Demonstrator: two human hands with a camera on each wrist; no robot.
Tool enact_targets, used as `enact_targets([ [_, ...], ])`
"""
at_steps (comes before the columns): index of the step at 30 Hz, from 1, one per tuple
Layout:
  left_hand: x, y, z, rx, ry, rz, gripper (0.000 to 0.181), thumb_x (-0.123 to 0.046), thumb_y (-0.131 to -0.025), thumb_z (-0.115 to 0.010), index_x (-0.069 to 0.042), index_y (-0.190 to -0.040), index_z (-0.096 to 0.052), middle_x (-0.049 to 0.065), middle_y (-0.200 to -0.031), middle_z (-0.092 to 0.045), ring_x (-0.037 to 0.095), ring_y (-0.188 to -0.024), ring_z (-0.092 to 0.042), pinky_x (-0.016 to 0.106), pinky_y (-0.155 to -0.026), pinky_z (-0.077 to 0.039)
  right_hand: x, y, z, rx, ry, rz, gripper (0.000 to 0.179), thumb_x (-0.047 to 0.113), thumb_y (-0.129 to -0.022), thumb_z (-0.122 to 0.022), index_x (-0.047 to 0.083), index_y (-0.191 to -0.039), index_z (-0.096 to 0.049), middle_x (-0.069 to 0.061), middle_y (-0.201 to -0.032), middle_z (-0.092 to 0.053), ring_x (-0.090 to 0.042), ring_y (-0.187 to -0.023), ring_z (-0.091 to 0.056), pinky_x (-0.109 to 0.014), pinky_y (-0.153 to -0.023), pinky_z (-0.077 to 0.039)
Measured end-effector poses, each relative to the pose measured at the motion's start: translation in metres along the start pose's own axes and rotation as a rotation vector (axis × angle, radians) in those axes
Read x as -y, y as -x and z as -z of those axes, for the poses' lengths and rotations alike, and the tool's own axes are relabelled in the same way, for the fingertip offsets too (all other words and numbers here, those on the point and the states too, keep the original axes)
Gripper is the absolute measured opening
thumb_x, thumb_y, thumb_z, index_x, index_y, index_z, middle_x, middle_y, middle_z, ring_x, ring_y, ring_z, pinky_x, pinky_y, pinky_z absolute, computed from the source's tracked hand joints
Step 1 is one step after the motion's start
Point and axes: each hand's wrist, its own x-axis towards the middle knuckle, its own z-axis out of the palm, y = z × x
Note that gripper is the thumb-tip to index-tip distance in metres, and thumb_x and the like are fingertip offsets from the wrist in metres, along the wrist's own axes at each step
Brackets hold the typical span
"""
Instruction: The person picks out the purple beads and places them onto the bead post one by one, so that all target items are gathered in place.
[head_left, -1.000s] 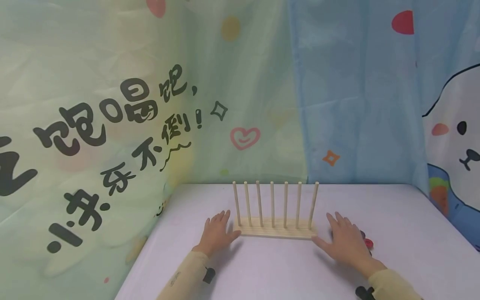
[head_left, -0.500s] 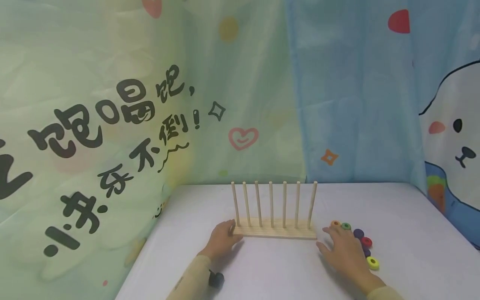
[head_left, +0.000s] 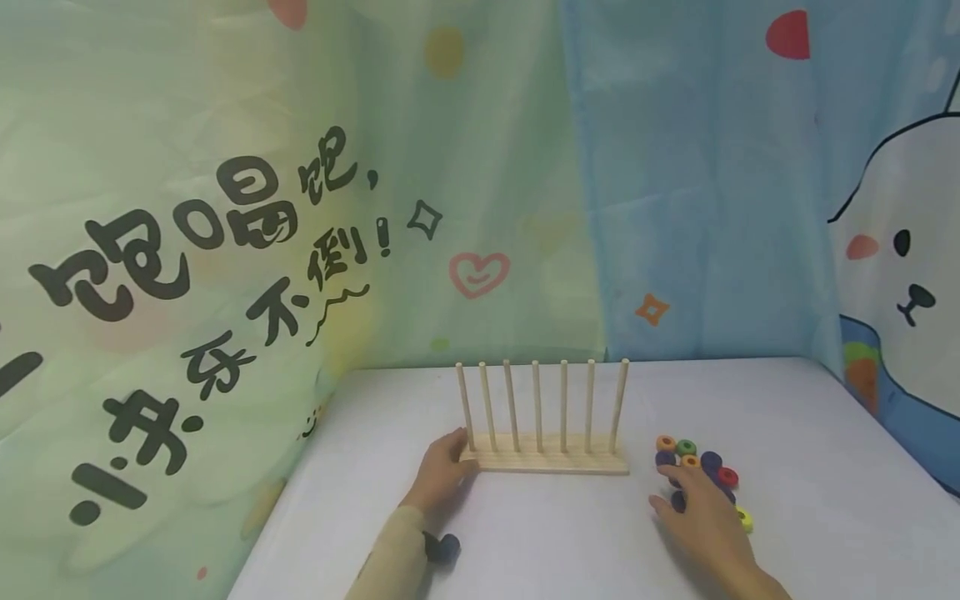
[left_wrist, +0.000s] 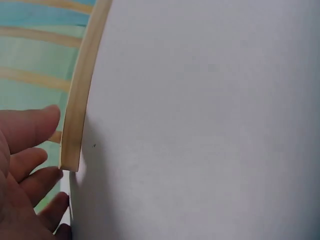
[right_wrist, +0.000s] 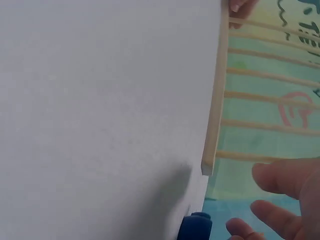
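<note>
A wooden peg stand (head_left: 551,465), a flat base with several upright pegs, stands mid-table. My left hand (head_left: 437,475) holds its left end. In the left wrist view the thumb (left_wrist: 37,127) lies beside the end peg, with the fingertips at the base's end. To the right of the stand, my right hand (head_left: 705,521) reaches over a cluster of small ring beads, its fingers loosely bent. Among them are a red bead (head_left: 727,477), a green bead (head_left: 686,447) and a yellow bead (head_left: 745,520). The hand hides part of the cluster. A blue bead (right_wrist: 195,227) shows near its fingers in the right wrist view.
The white table (head_left: 555,542) runs back to a printed cloth backdrop (head_left: 660,183) close behind it. A dark round object (head_left: 447,550) shows beside the left forearm.
My left hand has come in to the stand's left end and taken hold of it. The right hand has drawn away from the stand's right end to the beads. The view has shifted slightly.
</note>
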Motion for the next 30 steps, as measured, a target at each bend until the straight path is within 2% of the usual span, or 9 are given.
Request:
enact_targets([
  [3, 0.003, -0.001, 0.001, -0.014, 0.020, 0.016, 0.064, -0.012, -0.082, -0.071, 0.007, -0.138, -0.047, 0.027, -0.140, -0.050, 0.045, -0.133, -0.042, 0.057, -0.113, -0.029, -0.004, 0.001, 0.001, -0.036, -0.023, 0.007, 0.047, 0.020, -0.083, -0.074, 0.001, -0.124, -0.061, -0.026, -0.122, -0.059, -0.049, -0.115, -0.053, -0.064, -0.092, -0.045],
  [7, 0.009, -0.001, -0.002, -0.048, 0.012, 0.021, 0.063, -0.012, -0.081, -0.073, 0.005, -0.137, -0.050, 0.026, -0.137, -0.053, 0.045, -0.131, -0.044, 0.059, -0.112, -0.029, -0.008, 0.001, 0.003, -0.023, -0.027, -0.021, 0.046, 0.014, -0.082, -0.073, 0.000, -0.124, -0.060, -0.030, -0.122, -0.057, -0.052, -0.114, -0.051, -0.065, -0.092, -0.043],
  [13, 0.015, -0.001, -0.008, -0.101, 0.010, -0.018, 0.064, -0.015, -0.076, -0.077, 0.002, -0.133, -0.055, 0.022, -0.132, -0.058, 0.043, -0.127, -0.048, 0.060, -0.111, -0.031, -0.013, 0.003, 0.005, -0.015, -0.019, -0.018, 0.044, 0.004, -0.078, -0.070, -0.001, -0.121, -0.062, -0.031, -0.120, -0.058, -0.052, -0.108, -0.055, -0.065, -0.087, -0.046],
  [19, 0.015, 0.000, -0.010, -0.153, 0.007, -0.013, 0.066, -0.014, -0.072, -0.078, 0.001, -0.132, -0.056, 0.022, -0.132, -0.058, 0.043, -0.126, -0.048, 0.060, -0.111, -0.030, -0.012, 0.002, 0.005, 0.021, -0.027, -0.027, 0.046, -0.002, -0.078, -0.069, 0.000, -0.123, -0.062, -0.028, -0.116, -0.061, -0.036, -0.091, -0.062, -0.055, -0.077, -0.052],
  [23, 0.014, 0.001, -0.013, -0.166, 0.016, 0.004, 0.066, -0.016, -0.072, -0.078, -0.003, -0.134, -0.056, 0.019, -0.132, -0.058, 0.042, -0.128, -0.047, 0.061, -0.111, -0.029, -0.014, 0.001, 0.006, 0.040, -0.027, -0.054, 0.046, -0.001, -0.079, -0.070, 0.000, -0.124, -0.062, -0.020, -0.107, -0.064, -0.022, -0.078, -0.059, -0.046, -0.069, -0.052],
  [26, 0.012, 0.001, -0.015, -0.158, 0.036, 0.012, 0.066, -0.019, -0.073, -0.077, -0.006, -0.135, -0.056, 0.017, -0.135, -0.056, 0.041, -0.130, -0.045, 0.062, -0.112, -0.027, -0.016, 0.001, 0.007, 0.044, -0.022, -0.073, 0.045, -0.001, -0.079, -0.070, 0.001, -0.124, -0.061, -0.018, -0.104, -0.064, -0.020, -0.075, -0.057, -0.044, -0.068, -0.051],
  [30, 0.012, 0.001, -0.018, -0.173, 0.043, 0.021, 0.067, -0.018, -0.074, -0.076, -0.005, -0.136, -0.054, 0.019, -0.141, -0.052, 0.044, -0.135, -0.039, 0.064, -0.112, -0.025, -0.018, 0.000, 0.005, 0.038, -0.031, -0.075, 0.045, 0.000, -0.080, -0.070, 0.000, -0.124, -0.061, -0.021, -0.107, -0.064, -0.019, -0.075, -0.058, -0.044, -0.069, -0.052],
])
